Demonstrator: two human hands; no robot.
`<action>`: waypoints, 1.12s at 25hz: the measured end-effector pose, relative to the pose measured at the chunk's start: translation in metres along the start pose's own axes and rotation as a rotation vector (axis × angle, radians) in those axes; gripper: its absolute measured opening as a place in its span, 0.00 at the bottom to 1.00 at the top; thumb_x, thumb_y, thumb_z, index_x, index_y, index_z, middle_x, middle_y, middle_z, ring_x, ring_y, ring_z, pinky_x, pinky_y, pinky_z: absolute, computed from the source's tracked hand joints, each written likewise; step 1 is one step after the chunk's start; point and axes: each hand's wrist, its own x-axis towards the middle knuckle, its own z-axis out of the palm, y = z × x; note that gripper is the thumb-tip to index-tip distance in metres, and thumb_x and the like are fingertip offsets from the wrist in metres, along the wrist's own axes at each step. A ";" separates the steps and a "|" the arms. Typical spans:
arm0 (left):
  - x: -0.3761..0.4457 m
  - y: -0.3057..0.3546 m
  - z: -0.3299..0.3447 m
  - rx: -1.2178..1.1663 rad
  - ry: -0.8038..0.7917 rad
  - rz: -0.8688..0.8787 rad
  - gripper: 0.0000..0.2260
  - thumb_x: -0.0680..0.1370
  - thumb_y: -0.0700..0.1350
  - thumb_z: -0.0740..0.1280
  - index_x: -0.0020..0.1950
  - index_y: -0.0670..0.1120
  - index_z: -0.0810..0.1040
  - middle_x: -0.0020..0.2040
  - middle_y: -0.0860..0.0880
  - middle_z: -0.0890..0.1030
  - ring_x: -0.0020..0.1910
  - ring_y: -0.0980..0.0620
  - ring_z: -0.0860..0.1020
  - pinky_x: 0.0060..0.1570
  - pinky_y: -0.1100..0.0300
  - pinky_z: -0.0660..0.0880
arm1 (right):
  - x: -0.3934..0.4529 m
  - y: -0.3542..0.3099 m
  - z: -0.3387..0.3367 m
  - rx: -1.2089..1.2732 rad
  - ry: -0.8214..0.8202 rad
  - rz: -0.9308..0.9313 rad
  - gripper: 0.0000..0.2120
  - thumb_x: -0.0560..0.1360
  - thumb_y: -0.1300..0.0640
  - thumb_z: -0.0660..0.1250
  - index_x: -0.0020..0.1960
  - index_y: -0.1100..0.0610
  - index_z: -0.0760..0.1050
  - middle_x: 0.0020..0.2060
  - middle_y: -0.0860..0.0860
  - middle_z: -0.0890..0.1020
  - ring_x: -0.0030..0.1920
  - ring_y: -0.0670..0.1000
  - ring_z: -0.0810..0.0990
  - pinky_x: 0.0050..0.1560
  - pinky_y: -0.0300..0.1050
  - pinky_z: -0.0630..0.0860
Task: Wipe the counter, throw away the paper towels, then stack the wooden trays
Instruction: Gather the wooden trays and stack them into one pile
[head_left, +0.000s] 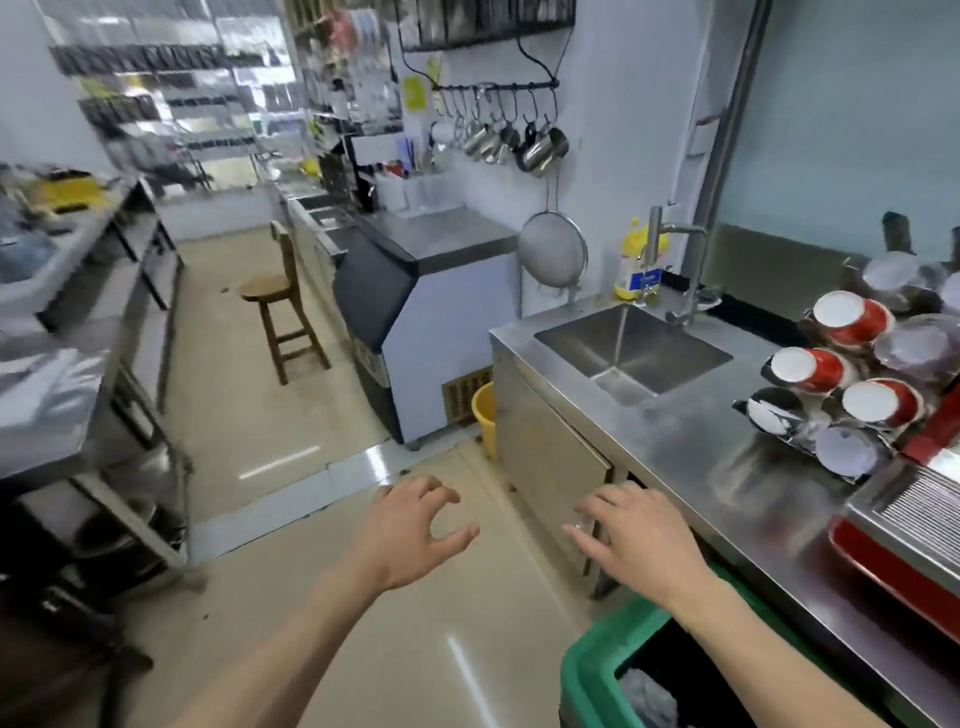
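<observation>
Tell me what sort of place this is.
Most likely a café's work area behind the bar: steel milk jugs hang on a wall rail, red cups sit upturned on a red espresso machine, and a steel sink is set in the counter.

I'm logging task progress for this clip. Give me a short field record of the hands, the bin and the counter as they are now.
left hand: empty, fingers loosely curled, over the floor
right hand: empty, fingers spread, near the counter's front edge
green bin: bottom right, open, something pale inside
counter: steel, bare beside the sink
cups: red and white, on a rack at right
wooden trays: none in view
</observation>
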 end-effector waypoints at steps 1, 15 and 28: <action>-0.009 -0.011 -0.007 0.001 0.012 -0.032 0.30 0.71 0.74 0.50 0.61 0.57 0.76 0.59 0.57 0.76 0.62 0.56 0.72 0.62 0.55 0.68 | 0.009 -0.011 0.001 0.007 0.010 -0.038 0.25 0.75 0.32 0.50 0.57 0.44 0.76 0.52 0.43 0.81 0.55 0.50 0.77 0.52 0.48 0.73; -0.261 -0.171 -0.084 0.122 0.151 -0.503 0.28 0.72 0.72 0.53 0.59 0.56 0.78 0.58 0.58 0.77 0.57 0.56 0.75 0.54 0.57 0.73 | 0.054 -0.278 0.022 0.164 -0.035 -0.554 0.24 0.75 0.32 0.51 0.62 0.41 0.74 0.57 0.40 0.80 0.58 0.44 0.76 0.57 0.45 0.72; -0.522 -0.221 -0.118 0.120 0.316 -0.858 0.25 0.74 0.69 0.57 0.57 0.53 0.81 0.57 0.56 0.79 0.54 0.57 0.77 0.51 0.58 0.76 | -0.007 -0.536 0.026 0.248 -0.084 -1.026 0.24 0.74 0.32 0.49 0.59 0.41 0.75 0.54 0.41 0.81 0.57 0.47 0.76 0.54 0.46 0.73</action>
